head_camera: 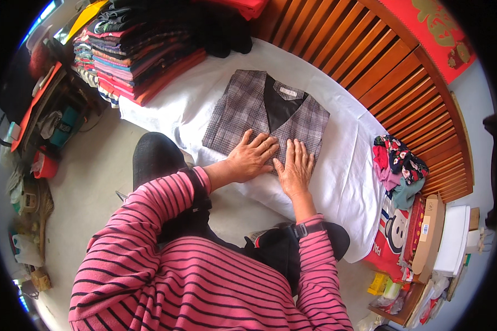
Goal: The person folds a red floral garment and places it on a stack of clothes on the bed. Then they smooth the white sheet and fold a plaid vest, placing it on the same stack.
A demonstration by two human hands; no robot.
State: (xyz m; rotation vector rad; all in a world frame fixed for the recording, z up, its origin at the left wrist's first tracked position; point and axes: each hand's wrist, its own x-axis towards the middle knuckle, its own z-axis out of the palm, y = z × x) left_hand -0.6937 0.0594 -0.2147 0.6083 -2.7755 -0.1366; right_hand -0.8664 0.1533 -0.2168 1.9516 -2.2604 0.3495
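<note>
A folded grey plaid garment point(244, 107) with a V-shaped neckline lies flat before me on a white cloth point(343, 178). Its black lining point(278, 109) shows inside the neck, and a pale label is sewn at the collar. My left hand point(250, 159) rests palm down on the lower part, fingers spread. Beside it, my right hand point(296, 167) lies flat near the lower right edge, its fingers pointing up towards the neckline. The two thumbs nearly meet. Neither hand grips anything; the cloth beneath the palms is hidden.
A tall stack of folded clothes point(136, 66) stands at the upper left, dark clothing beyond it. A slatted wooden backrest point(381, 82) curves along the far side. At right are crumpled clothes point(401, 165) and a cardboard box point(428, 233). A red bucket point(45, 164) sits at left.
</note>
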